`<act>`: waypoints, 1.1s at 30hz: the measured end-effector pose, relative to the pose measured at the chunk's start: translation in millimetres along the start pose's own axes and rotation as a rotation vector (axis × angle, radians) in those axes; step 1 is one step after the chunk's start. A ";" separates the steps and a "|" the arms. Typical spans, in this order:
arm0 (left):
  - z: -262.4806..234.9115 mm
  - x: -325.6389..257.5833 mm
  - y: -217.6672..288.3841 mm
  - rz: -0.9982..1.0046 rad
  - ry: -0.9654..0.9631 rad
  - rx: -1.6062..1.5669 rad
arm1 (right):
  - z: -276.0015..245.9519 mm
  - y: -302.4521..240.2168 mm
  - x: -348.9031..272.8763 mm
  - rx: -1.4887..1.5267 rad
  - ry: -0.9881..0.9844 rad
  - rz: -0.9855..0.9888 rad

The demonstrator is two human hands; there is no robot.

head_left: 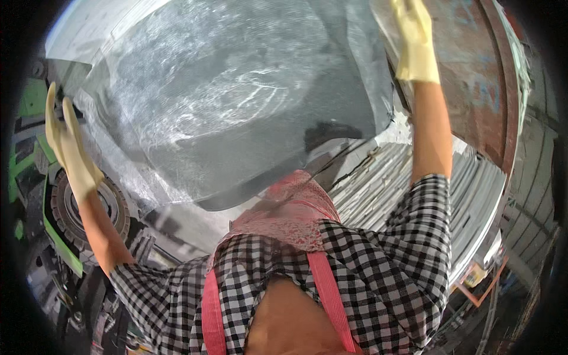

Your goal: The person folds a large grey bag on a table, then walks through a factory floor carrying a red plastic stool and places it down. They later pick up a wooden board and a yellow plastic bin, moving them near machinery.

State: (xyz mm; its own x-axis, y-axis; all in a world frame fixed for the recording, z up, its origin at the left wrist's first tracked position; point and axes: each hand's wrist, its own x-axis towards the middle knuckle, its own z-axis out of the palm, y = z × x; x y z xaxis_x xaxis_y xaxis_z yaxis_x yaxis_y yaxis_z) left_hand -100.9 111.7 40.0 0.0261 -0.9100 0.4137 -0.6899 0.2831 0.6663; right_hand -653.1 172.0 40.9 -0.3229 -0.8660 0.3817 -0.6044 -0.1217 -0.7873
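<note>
A large dark grey panel (236, 100) with scuffed, whitish streaks and sloping edges fills the upper middle, in front of my chest. At its left side my left hand (72, 145), in a cream glove, is open with fingers and thumb apart; a gap shows between it and the panel. My right hand (416, 44), also gloved in cream, is raised beside the panel's upper right edge. Its fingers look stretched out, though the picture's top cuts off their ends. Whether it touches the panel is hard to see. The panel's near edge hangs over my pink apron (284, 210).
A stack of thin pale strips or sheets (378, 183) lies at the right, below a rusty brown metal panel (473, 77). On the left stand a dark toothed wheel (77, 207) and green machine parts (59, 242). An orange bar (482, 290) juts out at the lower right.
</note>
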 end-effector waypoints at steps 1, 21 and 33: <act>1.4 -18.7 16.1 -0.011 -0.025 -0.028 | 3.6 -2.5 -13.8 -0.257 -0.089 -0.028; -40.7 -270.5 18.9 -0.828 0.165 -0.318 | -33.4 153.1 -270.8 0.999 0.094 0.926; -48.2 -390.4 26.9 -1.029 0.324 -0.340 | 21.7 75.5 -279.7 0.565 -0.345 0.621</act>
State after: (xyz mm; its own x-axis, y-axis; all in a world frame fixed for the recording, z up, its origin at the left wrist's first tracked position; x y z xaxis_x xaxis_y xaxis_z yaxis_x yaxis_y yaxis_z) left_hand -94.8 489.2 -73.6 0.6885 -0.6506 -0.3203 -0.0007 -0.4423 0.8969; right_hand -592.7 394.5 -135.8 -0.1806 -0.9412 -0.2857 0.0823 0.2750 -0.9579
